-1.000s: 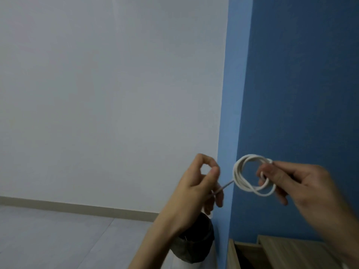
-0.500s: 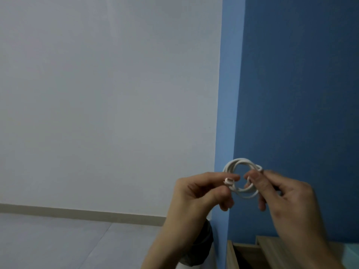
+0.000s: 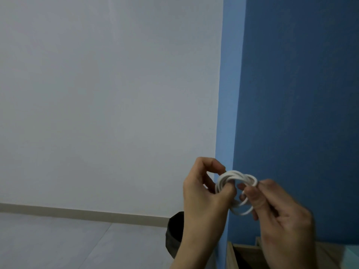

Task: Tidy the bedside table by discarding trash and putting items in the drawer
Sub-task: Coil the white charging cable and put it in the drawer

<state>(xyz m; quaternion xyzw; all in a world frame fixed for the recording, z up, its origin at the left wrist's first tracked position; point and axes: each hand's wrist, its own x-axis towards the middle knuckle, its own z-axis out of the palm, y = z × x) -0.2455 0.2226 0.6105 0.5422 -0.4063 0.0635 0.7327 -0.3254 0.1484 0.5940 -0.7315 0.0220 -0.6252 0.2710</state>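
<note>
A white cable (image 3: 236, 176) is wound into a small coil of several loops and held up in front of the blue wall. My left hand (image 3: 204, 199) pinches the left side of the coil with curled fingers and thumb. My right hand (image 3: 279, 214) grips the right side, its fingers curled round the loops. Part of the coil is hidden behind both hands. Below, at the bottom right, the wooden bedside table (image 3: 242, 255) shows only its top edge and an open gap.
A dark bin (image 3: 174, 235) stands on the floor left of the table, partly behind my left forearm. A blue wall (image 3: 301, 94) rises right behind the table; a pale wall and grey floor fill the left.
The loose cable end that my left hand held out one second ago is now tucked into the coil. Both hands have come together on the coil.
</note>
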